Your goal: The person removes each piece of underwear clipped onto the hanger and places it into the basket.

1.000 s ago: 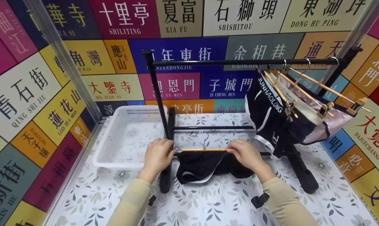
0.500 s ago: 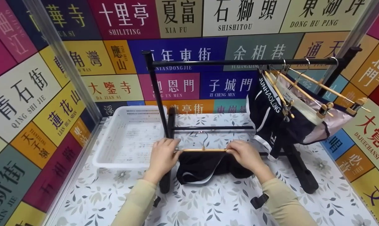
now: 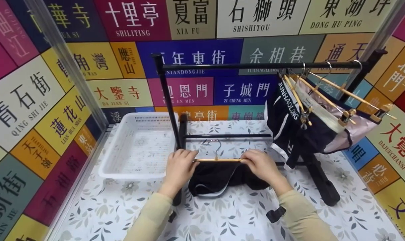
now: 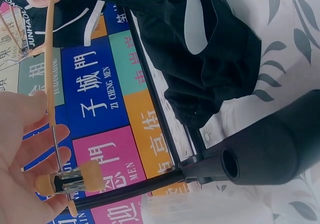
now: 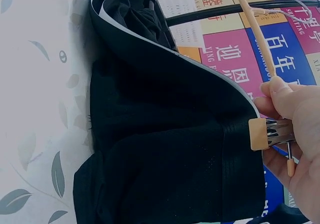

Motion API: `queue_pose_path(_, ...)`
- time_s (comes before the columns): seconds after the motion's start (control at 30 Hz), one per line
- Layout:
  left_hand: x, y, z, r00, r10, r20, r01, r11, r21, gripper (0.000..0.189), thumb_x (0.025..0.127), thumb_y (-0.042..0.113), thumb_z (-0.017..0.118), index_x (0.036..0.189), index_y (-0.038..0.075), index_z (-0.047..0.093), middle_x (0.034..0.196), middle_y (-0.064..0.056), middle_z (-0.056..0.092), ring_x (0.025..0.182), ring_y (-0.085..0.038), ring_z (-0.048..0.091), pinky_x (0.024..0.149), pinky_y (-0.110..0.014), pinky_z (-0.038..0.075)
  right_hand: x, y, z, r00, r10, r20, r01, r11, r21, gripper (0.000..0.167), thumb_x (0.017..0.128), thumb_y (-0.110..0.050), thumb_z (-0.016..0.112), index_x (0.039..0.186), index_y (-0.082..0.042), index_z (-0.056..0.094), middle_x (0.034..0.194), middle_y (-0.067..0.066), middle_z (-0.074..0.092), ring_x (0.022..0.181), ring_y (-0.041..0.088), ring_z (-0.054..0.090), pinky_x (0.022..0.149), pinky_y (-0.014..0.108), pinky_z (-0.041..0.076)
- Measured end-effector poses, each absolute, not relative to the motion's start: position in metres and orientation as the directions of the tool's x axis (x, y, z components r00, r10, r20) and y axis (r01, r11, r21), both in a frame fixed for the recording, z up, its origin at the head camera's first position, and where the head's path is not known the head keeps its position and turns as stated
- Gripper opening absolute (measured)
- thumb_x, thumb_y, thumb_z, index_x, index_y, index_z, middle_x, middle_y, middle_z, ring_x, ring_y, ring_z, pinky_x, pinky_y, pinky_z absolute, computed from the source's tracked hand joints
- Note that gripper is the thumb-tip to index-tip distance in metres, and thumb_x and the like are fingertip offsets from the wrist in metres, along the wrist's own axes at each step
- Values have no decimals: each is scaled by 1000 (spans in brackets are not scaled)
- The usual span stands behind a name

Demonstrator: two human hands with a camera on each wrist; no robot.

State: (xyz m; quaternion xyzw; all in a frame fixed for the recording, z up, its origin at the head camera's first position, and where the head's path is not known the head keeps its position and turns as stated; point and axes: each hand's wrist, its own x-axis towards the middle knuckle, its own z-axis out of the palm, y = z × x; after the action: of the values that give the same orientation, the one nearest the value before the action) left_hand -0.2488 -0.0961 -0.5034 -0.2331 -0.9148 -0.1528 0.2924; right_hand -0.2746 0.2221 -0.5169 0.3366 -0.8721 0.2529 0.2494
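Sign-printed walls point(image 3: 189, 92) and corner posts point(image 3: 70, 63) suggest a small booth.

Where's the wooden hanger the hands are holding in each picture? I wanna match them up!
Head: the wooden hanger is just below the middle, lying crosswise between the left hand and right hand.
Left wrist: the wooden hanger runs nearly up and down along the left side.
Right wrist: the wooden hanger slants through the upper right.
Shared landmark: the pink wall sign.

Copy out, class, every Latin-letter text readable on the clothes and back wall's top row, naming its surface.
"JUNHAOLONG": hanging dark garment
"UA SI", start hidden: navy panel
"SHILITING": maroon panel
"XIA FU": tan panel
"SHISHITOU": pale panel
"DONG HU PING": cream panel
Garment's lower mark: too blurred
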Motion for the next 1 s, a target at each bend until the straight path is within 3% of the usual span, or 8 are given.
queue_pose_path(0.57,-248,-90,-511,-662,305,685,546,822,162,13,88,20,74,100,17,75,88,1,71,83,-24,60,81,-48,42,-272,220,-519,-678,-441,588,-690,657,-303,10,84,-14,77,84,-15,66,82,-4,65,78,19,63,72,38,50)
queue_pose_path(1.0,-247,-86,-515,-687,281,670,541,814,212,7,86,18,74,93,18,77,89,2,73,82,-22,59,84,-50,40,-272,222,-523,-698,-438,567,-673,672,-309,8,85,-15,76,85,-15,67,85,-5,67,81,20,64,75,39,51)
